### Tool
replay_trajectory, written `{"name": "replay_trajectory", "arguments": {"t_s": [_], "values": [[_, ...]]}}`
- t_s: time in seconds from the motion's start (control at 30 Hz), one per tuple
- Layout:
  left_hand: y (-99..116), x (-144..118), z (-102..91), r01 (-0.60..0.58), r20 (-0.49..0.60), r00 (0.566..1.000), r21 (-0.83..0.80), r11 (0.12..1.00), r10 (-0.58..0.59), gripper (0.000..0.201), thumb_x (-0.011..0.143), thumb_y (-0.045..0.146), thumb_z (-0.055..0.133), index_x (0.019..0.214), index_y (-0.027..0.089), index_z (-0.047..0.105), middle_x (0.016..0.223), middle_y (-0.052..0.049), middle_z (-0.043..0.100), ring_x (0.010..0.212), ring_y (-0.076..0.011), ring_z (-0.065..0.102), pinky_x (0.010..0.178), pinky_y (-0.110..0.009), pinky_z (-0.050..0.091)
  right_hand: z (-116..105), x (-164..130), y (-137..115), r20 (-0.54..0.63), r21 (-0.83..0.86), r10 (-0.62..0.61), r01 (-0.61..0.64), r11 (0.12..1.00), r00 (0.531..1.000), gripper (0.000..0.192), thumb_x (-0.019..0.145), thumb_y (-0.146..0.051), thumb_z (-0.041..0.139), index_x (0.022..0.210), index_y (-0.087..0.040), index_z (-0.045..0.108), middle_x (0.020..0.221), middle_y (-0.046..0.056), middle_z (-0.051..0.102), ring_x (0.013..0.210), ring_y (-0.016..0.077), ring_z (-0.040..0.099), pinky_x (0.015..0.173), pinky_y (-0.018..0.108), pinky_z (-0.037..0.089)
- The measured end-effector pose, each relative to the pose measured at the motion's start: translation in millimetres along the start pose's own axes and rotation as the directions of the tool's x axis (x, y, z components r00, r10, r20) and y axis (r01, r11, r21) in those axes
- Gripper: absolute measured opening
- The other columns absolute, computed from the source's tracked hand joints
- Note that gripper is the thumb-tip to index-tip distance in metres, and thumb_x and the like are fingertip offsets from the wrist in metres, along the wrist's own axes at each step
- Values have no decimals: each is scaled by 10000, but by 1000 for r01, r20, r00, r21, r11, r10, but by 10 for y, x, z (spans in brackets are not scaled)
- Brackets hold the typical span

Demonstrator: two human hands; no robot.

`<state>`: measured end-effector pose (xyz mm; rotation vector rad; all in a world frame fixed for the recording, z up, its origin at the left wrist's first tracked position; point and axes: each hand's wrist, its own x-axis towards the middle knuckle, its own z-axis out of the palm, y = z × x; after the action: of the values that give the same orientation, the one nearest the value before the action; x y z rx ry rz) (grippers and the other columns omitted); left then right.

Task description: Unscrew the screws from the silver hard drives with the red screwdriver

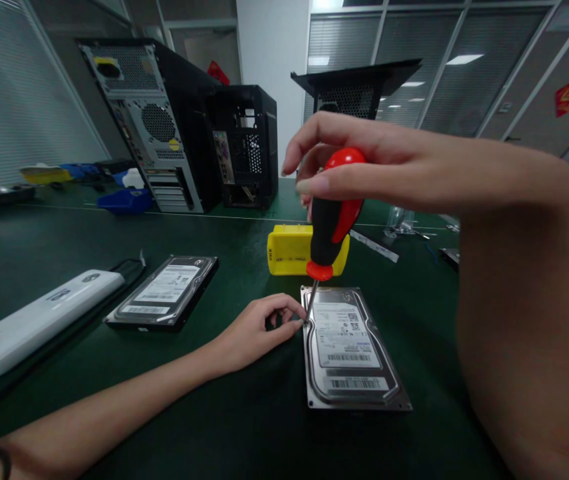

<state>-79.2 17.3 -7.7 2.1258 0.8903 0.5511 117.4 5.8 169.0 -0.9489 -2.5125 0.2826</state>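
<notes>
Silver metal hard drive with white barcode labels (347, 347) lies flat, label up, on the dark green mat (244, 427); left hand (259, 327) rests at the drive's 10 o'clock corner, fingertips pinched round the shaft near the tip, likely to steady it on a screw. Right hand (364, 160) is closed over the top of the upright red-and-black-handled screwdriver (332, 220), bearing downward. Farther off: a second black hard drive (164, 292) at 10 o'clock, a yellow plastic box (289, 250) at 12, and black computer towers (164, 120) beyond.
</notes>
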Motion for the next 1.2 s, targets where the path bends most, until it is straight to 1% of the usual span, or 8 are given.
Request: {"name": "replay_trajectory", "arguments": {"t_s": [0.17,0.37,0.47,0.57,0.7,0.83,1.03,1.2], "values": [[-14,0,0,-7,1,1000,-6,1000,7,187,871,309,524,944,176,632,756,17,524,673,-126,461,612,-234,371,-74,-80,-1,-12,-97,47,-48,994,999,357,832,-488,518,1142,-314,556,1075,-44,614,912,112,603,623,117,505],[-6,-4,6,-1,-2,1000,-3,1000,1,180,869,299,526,936,172,633,734,22,504,665,-125,458,609,-234,367,-143,-119,6,129,42,-23,18,999,991,442,881,-374,508,1293,-237,424,1159,-15,580,989,125,590,727,155,506],[-6,3,12,-8,-5,1000,4,1000,8,168,868,290,528,929,174,631,738,19,510,674,-127,466,613,-230,373,-124,-100,-7,153,92,-49,35,995,987,368,889,-332,491,1246,-246,461,1152,-38,580,991,118,598,727,155,515],[-5,10,14,-13,-13,1000,9,1000,13,157,865,281,529,921,174,629,738,18,513,679,-129,470,619,-231,379,-83,-56,-32,132,75,-72,63,995,989,288,857,-392,517,1119,-281,560,1080,-73,605,939,109,615,663,156,514],[8,4,5,-7,-5,1000,1,1000,7,158,860,275,526,922,174,630,746,19,512,687,-132,474,627,-236,380,-67,-35,-39,121,11,-99,98,995,988,271,875,-383,512,1054,-198,599,1034,-24,623,857,96,606,653,154,499],[21,-5,-2,-14,0,1000,-8,1000,14,149,849,260,532,919,172,629,737,24,496,676,-128,467,621,-235,372,-113,-87,6,128,20,-74,72,997,989,354,887,-322,514,1206,-169,500,1127,14,592,931,121,596,690,161,493],[-1,-5,1,-1,14,1000,-14,1000,1,136,840,234,539,929,174,623,754,24,501,696,-131,472,636,-238,375,-122,-102,14,203,152,-29,-2,988,979,503,886,-334,530,1329,-237,312,1062,-11,597,922,101,623,727,162,530],[-14,-11,-4,2,22,1000,-12,1000,-1,137,839,254,547,928,179,619,763,28,508,715,-135,479,649,-239,374,-27,-2,-9,109,145,-91,75,987,990,378,861,-372,555,1159,-150,490,1069,24,593,874,102,617,693,169,513]]}}
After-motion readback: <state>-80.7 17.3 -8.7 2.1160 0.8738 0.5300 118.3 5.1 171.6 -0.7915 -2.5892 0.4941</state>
